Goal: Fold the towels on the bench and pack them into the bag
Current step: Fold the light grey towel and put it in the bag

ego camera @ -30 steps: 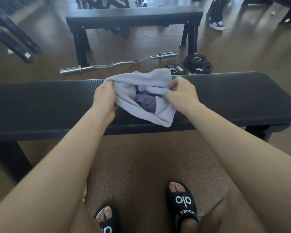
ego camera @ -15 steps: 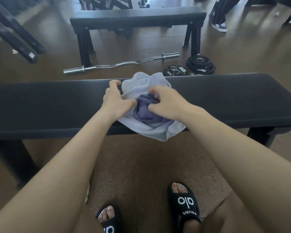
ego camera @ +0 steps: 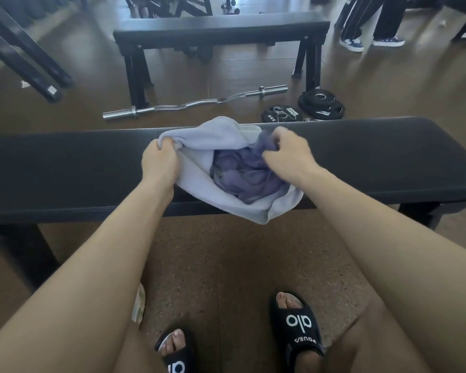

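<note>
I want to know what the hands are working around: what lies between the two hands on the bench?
In the head view, a crumpled purple towel lies between the left hand and right hand, nested in the pale lavender towel on the bench.

The right hand [ego camera: 288, 154] is motion-blurred, its grip on the purple towel [ego camera: 242, 176] unclear.

A long black padded bench [ego camera: 65, 168] runs across in front. On it lies a pale lavender towel [ego camera: 210, 135], one corner hanging over the near edge, with a darker purple towel [ego camera: 242, 173] bunched on top.
</note>
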Motion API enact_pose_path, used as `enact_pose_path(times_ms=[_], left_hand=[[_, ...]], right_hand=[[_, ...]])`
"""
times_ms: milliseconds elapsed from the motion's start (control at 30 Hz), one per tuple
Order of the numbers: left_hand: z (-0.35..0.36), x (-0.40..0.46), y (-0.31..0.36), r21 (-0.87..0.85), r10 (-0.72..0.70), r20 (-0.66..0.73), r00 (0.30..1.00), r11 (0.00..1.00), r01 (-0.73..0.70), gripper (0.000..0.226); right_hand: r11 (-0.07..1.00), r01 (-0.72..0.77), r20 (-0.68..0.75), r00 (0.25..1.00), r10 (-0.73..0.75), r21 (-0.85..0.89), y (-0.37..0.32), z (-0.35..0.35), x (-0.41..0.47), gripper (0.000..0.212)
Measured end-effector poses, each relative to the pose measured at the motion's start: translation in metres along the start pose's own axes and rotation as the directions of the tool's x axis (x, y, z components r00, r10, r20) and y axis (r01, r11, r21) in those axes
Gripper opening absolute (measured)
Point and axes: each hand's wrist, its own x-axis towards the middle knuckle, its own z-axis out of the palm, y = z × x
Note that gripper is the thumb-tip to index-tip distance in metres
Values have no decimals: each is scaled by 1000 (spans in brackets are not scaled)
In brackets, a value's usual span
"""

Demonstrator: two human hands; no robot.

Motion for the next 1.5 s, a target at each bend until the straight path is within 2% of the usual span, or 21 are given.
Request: enact_pose_path(times_ms=[67, 133, 200, 233, 267, 333, 433, 533, 567, 633, 733, 833, 900, 1000, 1100, 1167, 1267, 1333, 1400, 1467, 1500], left_hand=[[-8, 7, -2, -91, -146, -85, 986, 986, 138, 24], [-18, 17, -4, -183, -289, -165, 943, 948, 259, 26], [-27, 21, -4, -249, -384, -179, 906, 908, 336, 34], [-29, 21, -6, -243, -393, -172, 903, 905, 348, 39], [-31, 22, -8, -198, -381, -168, 909, 917, 348, 43], [-28, 16, -10, -65, -299, -89, 950, 954, 294, 46], [-12, -1, -5, 68, -129, 151, 980, 990, 120, 40], [4, -18, 2, 197, 0, 255, 967, 979, -53, 43], [7, -20, 2, 266, 17, 264, 964, 960, -90, 52], [9, -22, -2, 371, 33, 311, 950, 916, -153, 61], [9, -23, -11, 497, 87, 398, 913, 816, -294, 56], [8, -24, -15, 557, 167, 414, 895, 731, -394, 47], [5, -20, -15, 567, 186, 363, 913, 734, -375, 38], [-3, -13, -19, 553, 134, 248, 959, 793, -254, 52], [-11, -8, -26, 504, 75, 153, 985, 852, -143, 56], [-11, -8, -26, 439, 33, 138, 990, 894, -91, 60], [-9, -8, -24, 414, 26, 167, 986, 905, -94, 75], [-8, -7, -24, 358, 26, 189, 982, 929, -93, 60], [-9, -6, -26, 214, 5, 178, 984, 976, -44, 37], [-10, -7, -25, 12, -47, 147, 988, 999, 46, 11], [-12, -8, -24, -98, -85, 150, 985, 990, 100, 7]], right_hand=[[976, -114, -180, 972, 148, 185, 8, -9, 8, 11], [878, -206, -336, 867, 369, 433, 17, -20, 18, 26], [728, -245, -363, 739, 567, 640, 26, -30, 22, 34], [716, -271, -363, 715, 597, 644, 32, -31, 22, 34], [761, -299, -364, 740, 566, 575, 35, -31, 21, 33], [892, -289, -311, 862, 401, 348, 35, -24, 17, 28], [983, -178, -56, 982, 180, 42, 19, -11, 11, 47], [952, -12, 189, 979, 73, -307, 7, 7, 4, 87], [913, 39, 234, 970, 62, -405, 6, 13, 2, 91], [858, 93, 245, 969, 39, -505, 11, 22, 4, 77], [844, 129, 70, 992, -109, -520, 17, 17, 10, 40], [858, 73, -201, 959, -201, -508, 26, -1, 13, 36], [847, -68, -390, 905, -170, -527, 39, -16, 16, 41], [825, -289, -507, 862, 3, -486, 66, -33, 18, 48], [734, -426, -408, 886, 220, -529, 94, -35, 12, 59], [686, -439, -354, 894, 274, -580, 102, -32, 10, 64], [633, -382, -320, 922, 216, -673, 86, -27, 13, 68], [606, -257, -267, 961, 76, -753, 69, -20, 14, 63], [721, -62, -150, 987, -58, -690, 47, -12, 14, 49], [876, 117, 6, 992, -129, -468, 21, -7, 10, 38], [903, 175, 97, 984, -148, -392, 10, -4, 7, 33]])
